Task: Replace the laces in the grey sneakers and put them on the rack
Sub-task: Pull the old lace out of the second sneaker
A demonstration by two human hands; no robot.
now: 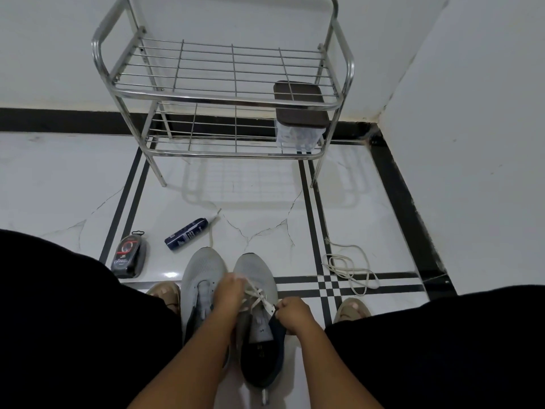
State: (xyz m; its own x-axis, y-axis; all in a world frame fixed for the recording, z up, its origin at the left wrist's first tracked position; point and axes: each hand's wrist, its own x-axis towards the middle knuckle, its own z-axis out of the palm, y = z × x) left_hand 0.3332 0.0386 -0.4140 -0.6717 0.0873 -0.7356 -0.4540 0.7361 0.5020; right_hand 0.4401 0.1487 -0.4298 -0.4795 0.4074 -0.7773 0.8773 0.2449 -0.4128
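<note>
While two grey mesh sneakers stand side by side on the white marble floor (265, 202) with black stripes, toes pointing to the rack, both hands work on the right grey sneaker (256, 276). The left hand (228, 293) lies over its front eyelets with the fingers curled on the white flat lace (259, 299). The right hand (292, 314) pinches the same lace near the dark collar of this shoe. The hands are close to each other but apart. The left grey sneaker (202, 270) shows no lace in its eyelets, and it touches the right one.

A loose off-white cord lace (348, 268) lies in loops on the floor at the right. A dark blue spray can (185, 234) lies on its side before the shoes, and a black shoe-polish package (129, 256) lies left of it. The shiny steel wire rack (224, 95) stands against the wall; on its lower shelf is a clear plastic box with brown lid (299, 113).
</note>
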